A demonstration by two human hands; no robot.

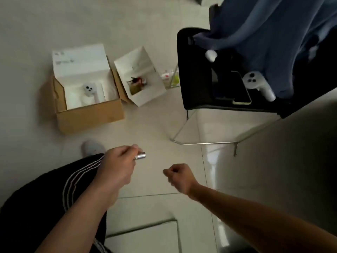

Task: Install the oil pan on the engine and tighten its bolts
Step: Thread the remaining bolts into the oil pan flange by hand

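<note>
the left hand (118, 165) is clamped on a small silver metal cylinder (140, 155), thumb and curled fingers closed over most of it. only its short, shiny end shows. the cylinder sits low in the scene, above the tiled floor (155, 125), just right of the left hand's knuckles and well apart from the right hand (179, 177). its long axis runs almost level from left to right, and the free end points right and slightly far. the rest of its length is hidden inside the grip, so i cannot tell what kind of tool it is.

the right hand hangs to the right of it, fingers curled together into a fist. nothing shows in that fist, and its palm side is turned away.

a leg in black trousers with white stripes (45, 198) fills the near left, with a blurred pale shoe (92, 147) beyond it. further off on the left stands an open cardboard box (91, 121) holding a white controller (89, 89). just beside it on the right is a tilted white carton (142, 99) whose small dark and red contents are too blurred to name. at far right a black chair (197, 70) carries a phone (238, 88) and a second white controller (255, 82), partly covered by a blue cloth (273, 33) that is cut off at the top edge.
</note>
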